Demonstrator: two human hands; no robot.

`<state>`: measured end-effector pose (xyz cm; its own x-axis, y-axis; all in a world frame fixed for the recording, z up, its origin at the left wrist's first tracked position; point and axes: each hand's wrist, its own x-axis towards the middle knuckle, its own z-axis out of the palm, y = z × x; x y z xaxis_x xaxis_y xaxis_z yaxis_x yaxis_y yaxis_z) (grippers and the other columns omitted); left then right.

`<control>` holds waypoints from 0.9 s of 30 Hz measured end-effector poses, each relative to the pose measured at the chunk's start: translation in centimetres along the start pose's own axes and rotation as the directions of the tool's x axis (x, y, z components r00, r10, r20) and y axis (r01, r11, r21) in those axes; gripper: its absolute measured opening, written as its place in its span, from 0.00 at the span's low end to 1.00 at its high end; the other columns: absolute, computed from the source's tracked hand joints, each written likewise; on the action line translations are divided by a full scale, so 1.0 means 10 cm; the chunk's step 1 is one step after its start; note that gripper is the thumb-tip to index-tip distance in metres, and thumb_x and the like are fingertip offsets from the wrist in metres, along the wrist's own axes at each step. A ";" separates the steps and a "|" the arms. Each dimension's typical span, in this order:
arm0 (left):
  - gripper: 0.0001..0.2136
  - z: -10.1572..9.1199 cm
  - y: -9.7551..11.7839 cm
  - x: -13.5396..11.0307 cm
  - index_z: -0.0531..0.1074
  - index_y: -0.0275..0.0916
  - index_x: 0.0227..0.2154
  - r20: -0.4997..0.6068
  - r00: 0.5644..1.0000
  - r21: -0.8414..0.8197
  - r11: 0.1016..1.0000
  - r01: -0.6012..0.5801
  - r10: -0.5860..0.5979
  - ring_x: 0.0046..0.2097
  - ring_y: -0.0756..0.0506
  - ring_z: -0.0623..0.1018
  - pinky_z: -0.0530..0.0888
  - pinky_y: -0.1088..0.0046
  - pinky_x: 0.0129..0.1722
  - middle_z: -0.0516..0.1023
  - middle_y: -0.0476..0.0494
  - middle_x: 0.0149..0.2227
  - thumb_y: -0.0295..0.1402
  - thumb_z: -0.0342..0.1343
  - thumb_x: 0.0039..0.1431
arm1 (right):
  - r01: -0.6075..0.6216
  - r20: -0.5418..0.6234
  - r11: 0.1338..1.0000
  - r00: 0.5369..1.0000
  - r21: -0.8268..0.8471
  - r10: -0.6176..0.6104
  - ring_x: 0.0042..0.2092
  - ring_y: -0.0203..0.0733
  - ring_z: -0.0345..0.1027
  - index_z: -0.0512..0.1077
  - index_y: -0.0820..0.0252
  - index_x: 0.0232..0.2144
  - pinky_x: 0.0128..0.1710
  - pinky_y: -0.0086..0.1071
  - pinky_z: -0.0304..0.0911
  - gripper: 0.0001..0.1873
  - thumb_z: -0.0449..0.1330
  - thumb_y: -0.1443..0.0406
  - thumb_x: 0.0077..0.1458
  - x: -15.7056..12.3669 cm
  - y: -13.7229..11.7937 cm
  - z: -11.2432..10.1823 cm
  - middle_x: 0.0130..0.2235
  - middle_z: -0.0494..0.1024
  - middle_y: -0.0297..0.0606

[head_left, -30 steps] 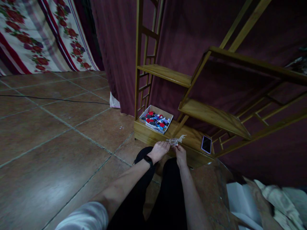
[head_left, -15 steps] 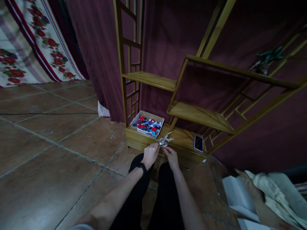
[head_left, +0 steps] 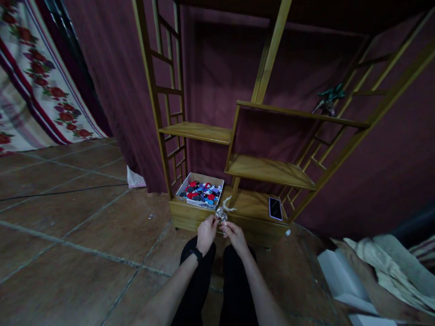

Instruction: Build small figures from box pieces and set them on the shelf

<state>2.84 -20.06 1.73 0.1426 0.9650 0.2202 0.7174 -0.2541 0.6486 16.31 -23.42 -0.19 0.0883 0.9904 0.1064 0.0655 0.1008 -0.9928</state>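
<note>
My left fingers (head_left: pixel 211 221) and right fingers (head_left: pixel 227 226) grasped shiny branched object (head_left: pixel 221 214), near low shelf's (head_left: pixel 251 203) front edge, box (head_left: pixel 197 203) at left end

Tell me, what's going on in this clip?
A seated person's left hand and right hand meet at a small shiny piece with pale, antler-like prongs, held in their fingertips before a wooden shelf unit. On its low base, an open box of colourful bits stands at left; a phone lies at right.
</note>
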 end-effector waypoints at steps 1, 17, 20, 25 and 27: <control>0.07 0.01 -0.01 0.01 0.69 0.40 0.32 0.001 1.000 -0.025 1.000 0.001 -0.001 0.34 0.49 0.75 0.63 0.77 0.31 0.76 0.46 0.32 0.32 0.47 0.60 | 0.005 0.019 1.000 1.000 -0.003 -0.005 0.35 0.43 0.72 0.75 0.57 0.38 0.29 0.32 0.68 0.18 0.57 0.54 0.48 -0.01 -0.01 0.01 0.34 0.79 0.39; 0.05 0.19 -0.07 0.08 0.71 0.37 0.29 -0.001 0.988 -0.279 0.949 0.146 -0.152 0.32 0.50 0.75 0.67 0.76 0.33 0.76 0.47 0.29 0.30 0.51 0.55 | 0.007 -0.127 0.995 0.992 -0.102 -0.020 0.29 0.39 0.70 0.75 0.58 0.31 0.29 0.30 0.65 0.17 0.54 0.53 0.50 -0.03 0.06 0.09 0.27 0.77 0.36; 0.05 0.18 -0.07 0.07 0.71 0.37 0.29 -0.025 0.988 -0.265 0.954 0.138 -0.150 0.30 0.50 0.75 0.67 0.76 0.32 0.76 0.48 0.28 0.32 0.52 0.55 | -0.008 -0.199 0.992 0.980 -0.128 -0.018 0.29 0.40 0.70 0.74 0.57 0.33 0.28 0.30 0.64 0.18 0.52 0.52 0.51 -0.01 0.10 0.04 0.28 0.78 0.37; 0.04 0.13 0.01 0.04 0.71 0.38 0.29 -0.051 0.986 -0.170 0.974 0.149 -0.160 0.31 0.50 0.75 0.66 0.77 0.31 0.77 0.48 0.29 0.33 0.53 0.55 | -0.010 -0.240 0.974 0.970 -0.225 -0.046 0.29 0.40 0.70 0.74 0.55 0.30 0.28 0.29 0.64 0.17 0.50 0.53 0.52 0.04 0.12 0.01 0.28 0.78 0.35; 0.05 0.11 0.04 0.03 0.70 0.39 0.30 -0.055 0.987 -0.137 0.980 0.142 -0.150 0.32 0.50 0.75 0.65 0.77 0.31 0.77 0.48 0.29 0.33 0.52 0.56 | -0.009 -0.257 0.969 0.965 -0.247 -0.057 0.30 0.40 0.70 0.74 0.54 0.29 0.28 0.29 0.63 0.15 0.51 0.54 0.52 0.05 0.11 0.01 0.28 0.78 0.35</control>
<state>3.90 -19.84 1.22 -0.0042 0.9871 0.1597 0.6301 -0.1214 0.7669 16.29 -22.77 -1.28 0.3369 0.9254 0.1734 0.3083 0.0656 -0.9490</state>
